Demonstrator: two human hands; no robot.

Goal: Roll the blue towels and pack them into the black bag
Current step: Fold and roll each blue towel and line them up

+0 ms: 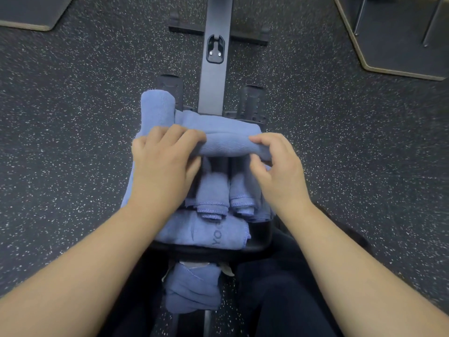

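Note:
A blue towel [228, 139] lies across the middle of the view, partly rolled into a tube along its near edge. My left hand [165, 164] grips the tube's left end, fingers curled over the top. My right hand [277, 171] pinches the right end between fingertips and thumb. Rolled blue towels [213, 195] lie side by side just below the tube, on a black seat [260, 239]. One more rolled towel [158, 108] stands at the far left. A flat towel [206, 232] with dark lettering lies nearer me. I cannot pick out the black bag for certain.
A dark metal rail [215, 57] of an exercise machine runs away from me over speckled black rubber floor [73, 117]. More blue cloth [194, 288] is bundled low down between my legs. Platform edges show at the top left [31, 13] and top right [398, 40].

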